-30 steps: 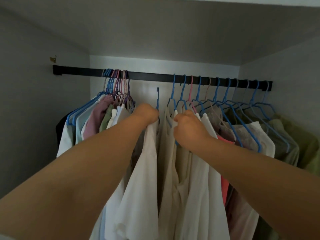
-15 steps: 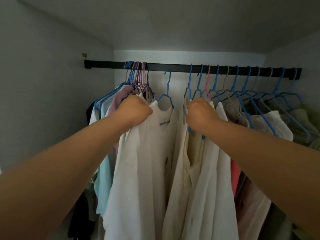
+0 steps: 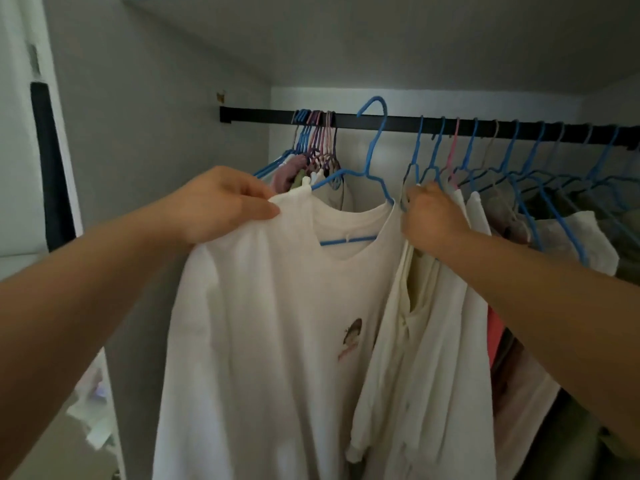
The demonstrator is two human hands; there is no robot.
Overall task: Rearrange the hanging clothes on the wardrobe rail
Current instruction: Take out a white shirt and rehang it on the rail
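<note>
Right now the left hand [image 3: 221, 202] pinches the shoulder of a white T-shirt [image 3: 277, 323], thumb on top and fingers curled round the cloth and, I judge, the arm of the blue hanger [image 3: 372, 157] beneath it. That hanger's hook rides up in front of the black rail [image 3: 398, 121], its tip above the bar, so it looks lifted free of it. The right hand [image 3: 433, 216] is closed on the cream garments [image 3: 436, 306] just beyond the shirt's far shoulder, holding them back from the gap.

Held by one shoulder only, the hanger can tip, and the wide neckline could slide off the far arm and drop the shirt. When the hook comes back down it may catch the neighbouring blue hangers [image 3: 429, 157] above the right hand, or land among the packed bunch [image 3: 315, 147] above the left hand and tangle. If the right hand lets go early, the cream garments may swing into the gap and block the hook.
</note>
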